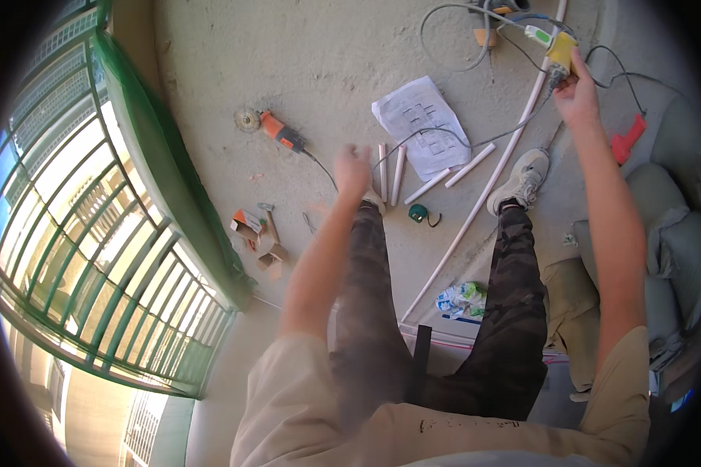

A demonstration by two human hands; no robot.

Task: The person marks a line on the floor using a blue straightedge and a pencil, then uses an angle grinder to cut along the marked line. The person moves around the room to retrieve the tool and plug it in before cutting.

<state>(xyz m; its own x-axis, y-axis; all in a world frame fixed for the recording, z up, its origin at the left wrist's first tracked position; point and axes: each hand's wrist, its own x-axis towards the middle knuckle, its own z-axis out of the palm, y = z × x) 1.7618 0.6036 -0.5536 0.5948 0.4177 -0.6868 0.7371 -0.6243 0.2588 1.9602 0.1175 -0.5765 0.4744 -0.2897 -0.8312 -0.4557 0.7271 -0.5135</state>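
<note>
Floor point(210, 70) of bare concrete spreads beside green netting point(152, 148). The right hand point(578, 99) pinches a yellow box point(562, 51), which sits at its fingertips near a long white pipe point(509, 149); the left hand point(353, 168) is blurred near short pipes point(398, 176), its grip impossible to tell. Paper point(401, 110) shows printed drawings.

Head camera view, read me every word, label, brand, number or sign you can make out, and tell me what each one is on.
None can be read.
White sheet of paper: drawing visible, any lettering too small.
Beige shirt: dark marks, too blurred.
Crumpled packet: coloured print, too small.
Orange-and-white box: any print too small.
Yellow device in the right hand: no legible wording.
</note>
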